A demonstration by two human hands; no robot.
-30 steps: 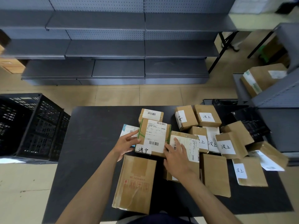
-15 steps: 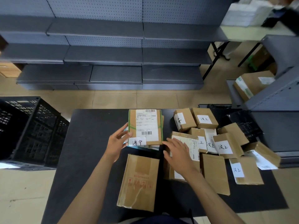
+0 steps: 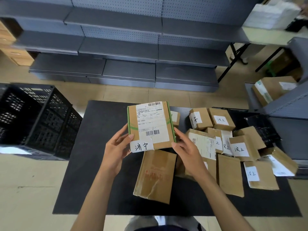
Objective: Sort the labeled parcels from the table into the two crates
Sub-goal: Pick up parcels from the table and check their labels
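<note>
Cardboard, green-edged parcel (image 3: 150,125) is held above the black surface (image 3: 100,147). The left hand (image 3: 116,147) and right hand (image 3: 186,147) grip its lower corners. Its handwritten tag seems to read 济宁.

The green-edged parcel (image 3: 150,125) held up in both hands carries a handwritten white tag reading 济宁 (image 3: 141,146) at its lower left, plus a printed shipping label (image 3: 152,121) with barcodes whose small print is too fine to read. On the counter to the right, several brown boxes bear white tags reading 汶上: one at the back (image 3: 221,119), one in the middle (image 3: 239,149), and one nearer the front (image 3: 252,173).
</note>
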